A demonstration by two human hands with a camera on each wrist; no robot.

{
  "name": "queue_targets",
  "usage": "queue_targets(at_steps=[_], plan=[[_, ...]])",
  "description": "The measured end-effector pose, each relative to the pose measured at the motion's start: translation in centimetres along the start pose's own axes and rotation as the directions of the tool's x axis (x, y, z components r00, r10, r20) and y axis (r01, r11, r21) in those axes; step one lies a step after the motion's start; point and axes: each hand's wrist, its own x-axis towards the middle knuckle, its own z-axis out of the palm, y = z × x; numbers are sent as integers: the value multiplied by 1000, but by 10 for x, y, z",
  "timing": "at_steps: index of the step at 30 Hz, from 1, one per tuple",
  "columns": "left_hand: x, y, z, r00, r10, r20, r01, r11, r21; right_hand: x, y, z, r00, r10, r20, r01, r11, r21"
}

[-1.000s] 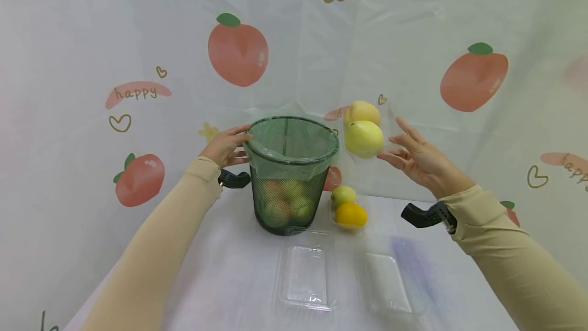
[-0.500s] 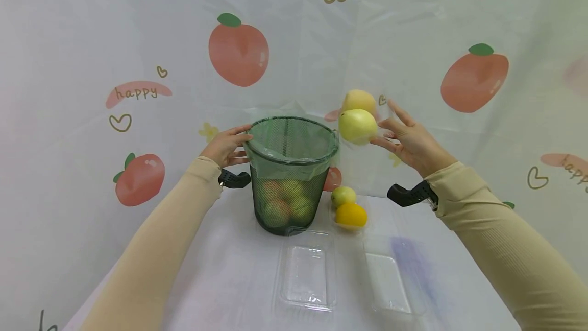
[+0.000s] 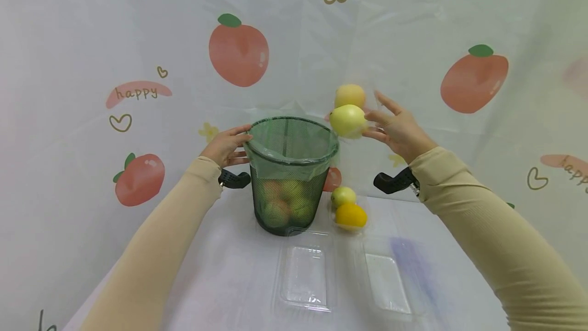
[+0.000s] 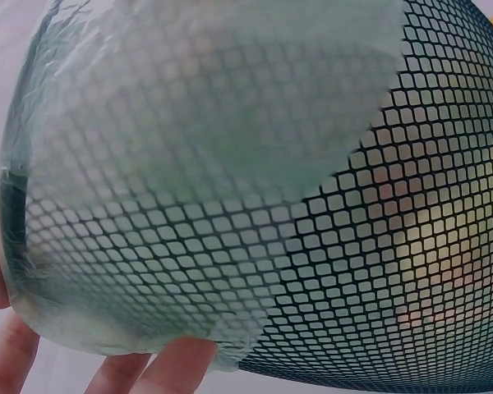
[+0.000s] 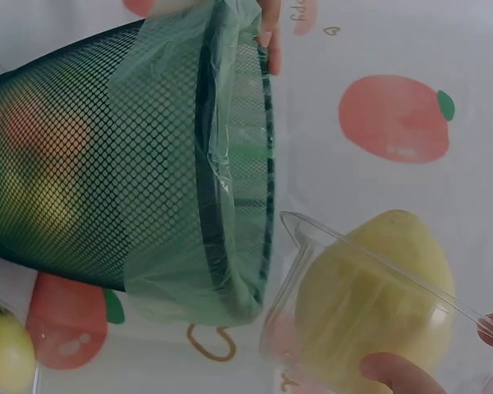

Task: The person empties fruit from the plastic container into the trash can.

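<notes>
My left hand (image 3: 227, 147) grips the rim of a dark mesh wastebasket (image 3: 257, 193) at the left side; a thin green plastic liner (image 3: 271, 170) folds over that rim. Several red and yellow-green fruits (image 3: 280, 208) show through the mesh at the bottom. My right hand (image 3: 401, 129) holds a clear plastic tray (image 5: 292, 283), tilted, just right of the wastebasket's rim and a little above it. In the tray lie a pale yellow-green fruit (image 3: 348, 120) and a peach-yellow fruit (image 3: 350, 96). In the right wrist view, fingertips (image 5: 398, 373) overlap the tray.
On the white table, another clear tray with a yellow-green fruit (image 3: 343, 196) and an orange-yellow fruit (image 3: 351, 216) stands right of the wastebasket. Two bare clear trays lie in front, one in the middle (image 3: 305, 277) and one to the right (image 3: 388, 285). A printed curtain hangs behind.
My right hand has carried the tray with its two fruits leftward and upward, closer to the wastebasket's rim. The left hand and the wastebasket have stayed in place.
</notes>
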Motion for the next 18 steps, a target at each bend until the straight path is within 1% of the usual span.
queue_targets(at_steps=[8,14,18], plan=[[-2,0,0,1000,3,22,-3,1000,-1,4,0,11,999,-41,-11,40,995,-94],[-2,0,-1,1000,1,30,-1,1000,-6,8,-1,19,996,-77,-33,69,976,-208],[-1,-1,-1,999,4,31,-4,1000,-1,10,-1,26,993,-103,-59,85,963,-256]])
